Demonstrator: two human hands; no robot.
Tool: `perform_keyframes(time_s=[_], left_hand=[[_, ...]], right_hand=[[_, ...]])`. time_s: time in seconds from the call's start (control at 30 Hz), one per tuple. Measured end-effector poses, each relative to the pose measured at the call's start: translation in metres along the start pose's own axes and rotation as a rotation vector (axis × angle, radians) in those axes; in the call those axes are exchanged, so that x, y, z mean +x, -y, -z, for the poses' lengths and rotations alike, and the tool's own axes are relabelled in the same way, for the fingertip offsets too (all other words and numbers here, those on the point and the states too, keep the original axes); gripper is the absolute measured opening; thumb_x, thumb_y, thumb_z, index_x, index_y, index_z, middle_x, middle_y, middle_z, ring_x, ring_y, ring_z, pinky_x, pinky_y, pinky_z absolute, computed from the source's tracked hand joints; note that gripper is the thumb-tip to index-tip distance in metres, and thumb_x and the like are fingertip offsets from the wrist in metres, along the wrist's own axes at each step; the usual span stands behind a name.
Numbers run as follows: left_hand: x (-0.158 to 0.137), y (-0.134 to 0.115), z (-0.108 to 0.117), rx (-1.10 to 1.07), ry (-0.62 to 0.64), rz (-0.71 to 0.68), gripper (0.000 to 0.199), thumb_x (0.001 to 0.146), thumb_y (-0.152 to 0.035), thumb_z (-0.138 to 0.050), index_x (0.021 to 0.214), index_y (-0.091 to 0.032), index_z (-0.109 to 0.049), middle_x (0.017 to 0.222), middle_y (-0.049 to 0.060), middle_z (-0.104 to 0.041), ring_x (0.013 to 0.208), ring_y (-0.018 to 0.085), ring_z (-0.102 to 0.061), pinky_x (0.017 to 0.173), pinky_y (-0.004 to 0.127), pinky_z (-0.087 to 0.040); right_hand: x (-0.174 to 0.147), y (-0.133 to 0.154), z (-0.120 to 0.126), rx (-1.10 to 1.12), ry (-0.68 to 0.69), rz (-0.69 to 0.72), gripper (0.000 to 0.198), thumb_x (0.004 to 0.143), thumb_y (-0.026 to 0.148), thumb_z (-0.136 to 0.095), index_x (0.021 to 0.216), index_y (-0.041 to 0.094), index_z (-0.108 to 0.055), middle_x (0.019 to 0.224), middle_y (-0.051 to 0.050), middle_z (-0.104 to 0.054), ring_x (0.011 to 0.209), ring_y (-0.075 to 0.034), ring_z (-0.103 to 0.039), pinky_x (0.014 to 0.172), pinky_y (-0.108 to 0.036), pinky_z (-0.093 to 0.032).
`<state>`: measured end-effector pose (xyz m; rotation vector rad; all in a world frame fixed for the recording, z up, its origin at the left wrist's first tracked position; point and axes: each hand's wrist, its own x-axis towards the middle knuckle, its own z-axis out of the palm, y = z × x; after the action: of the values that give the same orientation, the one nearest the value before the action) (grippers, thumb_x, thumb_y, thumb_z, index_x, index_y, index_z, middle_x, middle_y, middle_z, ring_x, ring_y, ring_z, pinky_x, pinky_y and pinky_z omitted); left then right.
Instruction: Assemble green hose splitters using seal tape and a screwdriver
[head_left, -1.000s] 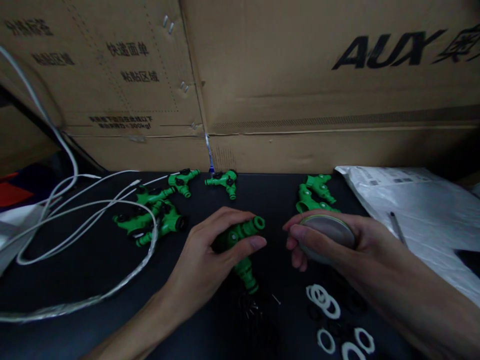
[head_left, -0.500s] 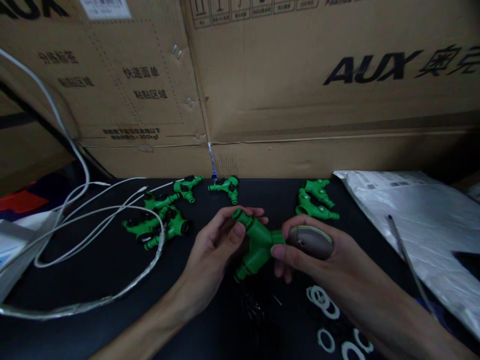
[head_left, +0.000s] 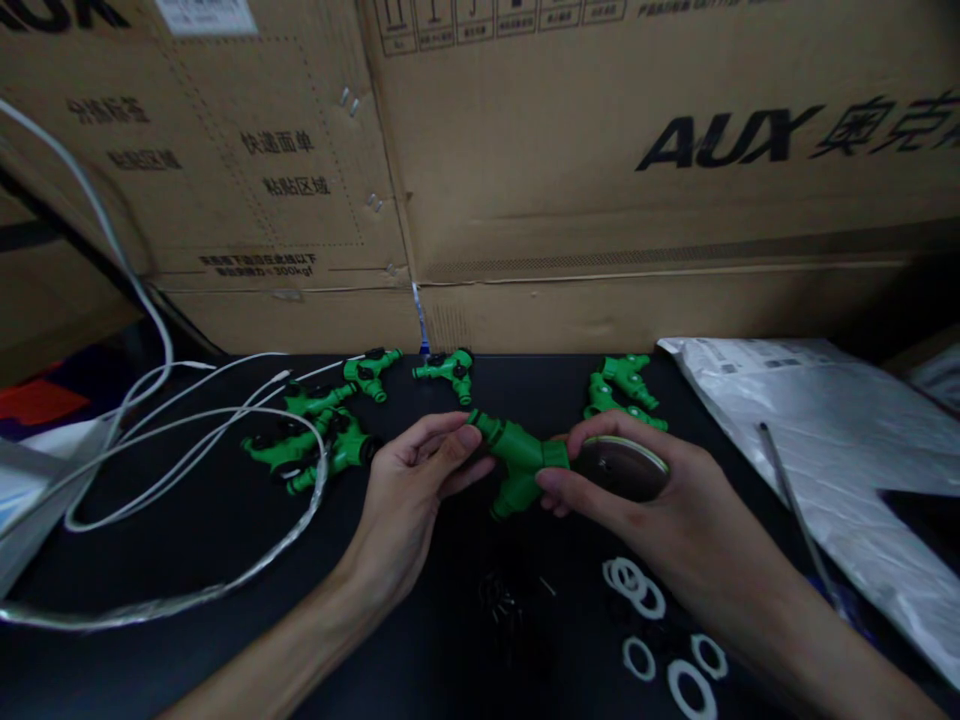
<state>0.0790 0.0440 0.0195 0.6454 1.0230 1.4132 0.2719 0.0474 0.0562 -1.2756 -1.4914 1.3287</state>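
Note:
A green Y-shaped hose connector (head_left: 520, 460) is held in the air between both hands. My left hand (head_left: 420, 470) is closed on its upper left branch, with thumb and fingertips at the end. My right hand (head_left: 637, 500) pinches the collar at the connector's right end. Against the right palm rests a rounded dark grey-brown object (head_left: 622, 467) with a pale yellow-green rim; its kind is unclear. The lower branch of the connector points down over the dark table.
Several green connectors with black valves (head_left: 315, 440) lie left, another one (head_left: 450, 372) behind my hands. Green connector bodies (head_left: 626, 385) sit at back right. White rings (head_left: 634, 580) and small metal pins (head_left: 502, 600) are in front. White cables (head_left: 202, 450), a silver package (head_left: 795, 420) and a cardboard box (head_left: 525, 180) surround them.
The connector has turned between my hands, its lower branch swinging to the right and up. My left fingers have shifted towards the end of the upper branch. The view has moved slightly.

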Motion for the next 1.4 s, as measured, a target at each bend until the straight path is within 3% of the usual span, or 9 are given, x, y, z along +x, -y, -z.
perform_keyframes(time_s=[0.1,0.23,0.37,0.53,0.7,0.8,0.93,1.1,1.4], left_hand=[[0.001,-0.002,0.0,0.058,0.006,0.011,0.033,0.063,-0.037,-0.098,0.08,-0.017,-0.077,0.08,-0.001,-0.076,0.079,0.014,-0.073,0.076,0.025,-0.064],[0.001,-0.004,0.003,0.241,0.095,-0.028,0.027,0.078,-0.044,-0.087,0.086,-0.018,-0.08,0.092,0.004,-0.08,0.085,0.02,-0.077,0.076,0.028,-0.064],[0.001,-0.009,0.008,0.624,0.097,-0.231,0.026,0.084,-0.046,-0.081,0.092,-0.021,-0.083,0.088,0.004,-0.081,0.074,0.022,-0.076,0.071,0.029,-0.061],[0.001,-0.017,0.009,1.01,0.15,-0.503,0.02,0.09,-0.04,-0.074,0.084,-0.023,-0.081,0.071,0.0,-0.074,0.061,0.018,-0.067,0.06,0.025,-0.047],[-0.004,-0.024,0.003,1.127,0.119,-0.667,0.022,0.096,-0.037,-0.067,0.082,-0.022,-0.075,0.063,-0.002,-0.065,0.056,0.015,-0.057,0.059,0.025,-0.041],[-0.008,-0.026,-0.003,1.116,0.26,-0.609,0.022,0.097,-0.037,-0.065,0.087,-0.021,-0.076,0.068,-0.001,-0.067,0.058,0.015,-0.059,0.058,0.024,-0.042],[-0.007,-0.016,-0.017,1.176,0.723,-0.402,0.028,0.101,-0.037,-0.059,0.089,-0.021,-0.078,0.075,0.001,-0.072,0.061,0.014,-0.063,0.059,0.022,-0.045],[0.004,0.005,-0.043,1.141,1.094,-0.297,0.023,0.098,-0.018,-0.058,0.094,-0.021,-0.08,0.087,0.003,-0.081,0.072,0.017,-0.073,0.068,0.024,-0.052],[0.016,0.01,-0.043,1.219,1.009,-0.423,0.021,0.101,-0.021,-0.058,0.108,-0.025,-0.078,0.101,0.003,-0.078,0.096,0.02,-0.073,0.088,0.028,-0.052]], right_hand=[[0.001,0.0,0.002,-0.133,-0.049,0.051,0.031,0.079,0.046,-0.079,0.088,0.023,-0.061,0.075,-0.001,-0.074,0.072,-0.021,-0.072,0.065,-0.03,-0.053],[0.001,-0.002,0.006,-0.354,-0.145,0.184,0.023,0.082,0.042,-0.077,0.083,0.023,-0.063,0.08,-0.002,-0.074,0.072,-0.021,-0.069,0.064,-0.03,-0.051],[-0.001,-0.005,0.01,-0.553,-0.142,0.38,0.013,0.087,0.028,-0.074,0.085,0.023,-0.062,0.096,-0.004,-0.077,0.08,-0.02,-0.071,0.064,-0.028,-0.049],[-0.002,0.0,0.01,-0.67,-0.098,0.41,0.019,0.082,0.018,-0.079,0.079,0.022,-0.06,0.071,0.002,-0.068,0.059,-0.013,-0.06,0.059,-0.026,-0.043],[0.0,0.003,0.016,-0.668,-0.066,0.377,0.022,0.075,0.019,-0.084,0.075,0.022,-0.062,0.062,0.005,-0.062,0.053,-0.012,-0.055,0.055,-0.026,-0.038],[0.005,0.003,0.033,-0.653,-0.163,0.343,0.018,0.079,0.024,-0.081,0.076,0.022,-0.062,0.061,0.004,-0.06,0.054,-0.013,-0.055,0.055,-0.026,-0.035],[0.015,0.003,0.057,-0.609,-0.299,0.291,0.019,0.081,0.033,-0.078,0.079,0.021,-0.063,0.067,0.0,-0.063,0.063,-0.018,-0.06,0.061,-0.029,-0.039],[0.018,0.001,0.061,-0.51,-0.246,0.284,0.021,0.082,0.038,-0.076,0.081,0.021,-0.063,0.069,0.0,-0.066,0.063,-0.017,-0.061,0.061,-0.029,-0.042],[0.02,-0.002,0.061,-0.38,-0.212,0.277,0.02,0.082,0.032,-0.077,0.079,0.02,-0.062,0.068,0.0,-0.067,0.063,-0.017,-0.064,0.06,-0.028,-0.046]])
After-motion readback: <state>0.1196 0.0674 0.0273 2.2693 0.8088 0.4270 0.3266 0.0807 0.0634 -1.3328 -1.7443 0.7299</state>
